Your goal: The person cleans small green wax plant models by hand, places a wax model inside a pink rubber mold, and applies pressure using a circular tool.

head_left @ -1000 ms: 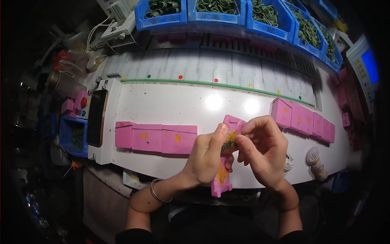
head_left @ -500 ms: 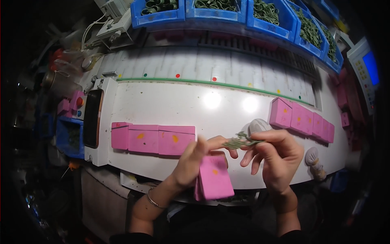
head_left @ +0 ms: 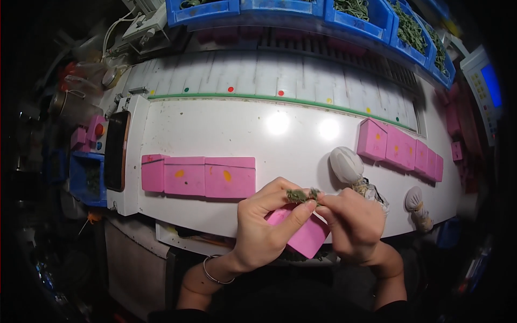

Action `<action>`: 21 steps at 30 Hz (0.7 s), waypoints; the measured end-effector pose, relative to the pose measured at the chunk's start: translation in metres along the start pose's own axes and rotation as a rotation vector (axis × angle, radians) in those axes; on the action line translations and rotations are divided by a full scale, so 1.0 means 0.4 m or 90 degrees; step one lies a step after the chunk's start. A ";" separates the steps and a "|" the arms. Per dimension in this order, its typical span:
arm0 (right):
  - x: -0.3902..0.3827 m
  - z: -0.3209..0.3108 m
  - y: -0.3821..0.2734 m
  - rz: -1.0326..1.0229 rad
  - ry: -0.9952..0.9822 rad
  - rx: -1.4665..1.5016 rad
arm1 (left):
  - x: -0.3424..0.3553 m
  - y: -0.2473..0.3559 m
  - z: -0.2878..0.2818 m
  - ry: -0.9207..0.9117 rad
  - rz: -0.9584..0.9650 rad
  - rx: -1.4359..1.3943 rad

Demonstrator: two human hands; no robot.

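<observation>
Close in front of me, both hands meet at a small green openwork piece (head_left: 297, 196), which looks like a wax pattern. My left hand (head_left: 264, 229) is closed round a flat pink rubber mould (head_left: 309, 237), its thumb and finger up against the green piece. The mould tilts down toward me and is partly covered by that hand. Fingertips of my right hand (head_left: 353, 223) pinch the piece's right side. Just beyond the right hand lies a tied white cloth pouch (head_left: 347, 164).
Three pink moulds (head_left: 184, 176) lie at the left of the white table (head_left: 204, 126); several more (head_left: 401, 145) line the right. A second tied pouch (head_left: 414, 199) sits right. Blue bins (head_left: 361, 24) with green pieces stand at the back. A dark phone-like slab (head_left: 117, 151) borders the left.
My hands have come together; the right moved left with the green piece. The left thumb has come down over the mould. The nearer pouch, earlier partly hidden, shows more fully.
</observation>
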State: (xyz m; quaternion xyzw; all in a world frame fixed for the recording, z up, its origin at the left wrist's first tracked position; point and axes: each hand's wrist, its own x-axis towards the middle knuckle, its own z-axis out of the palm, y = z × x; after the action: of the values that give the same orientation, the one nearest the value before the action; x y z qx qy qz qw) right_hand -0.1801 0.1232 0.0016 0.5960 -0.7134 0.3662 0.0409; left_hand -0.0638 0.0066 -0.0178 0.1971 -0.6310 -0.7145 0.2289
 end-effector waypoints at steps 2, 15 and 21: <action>-0.014 -0.013 0.013 0.179 -0.086 0.244 | -0.006 -0.001 -0.001 0.003 -0.012 0.028; -0.050 -0.088 0.055 0.181 -0.384 0.193 | 0.004 0.011 0.007 -0.025 0.121 0.291; 0.076 -0.121 0.089 0.176 -0.175 0.242 | 0.053 0.005 0.057 -0.091 0.082 0.260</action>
State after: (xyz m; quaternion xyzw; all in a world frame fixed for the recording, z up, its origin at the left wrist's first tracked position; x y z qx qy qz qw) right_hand -0.2384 0.1267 0.0352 0.5339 -0.7054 0.4112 -0.2197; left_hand -0.0939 0.0128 -0.0128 0.1477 -0.7886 -0.5679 0.1840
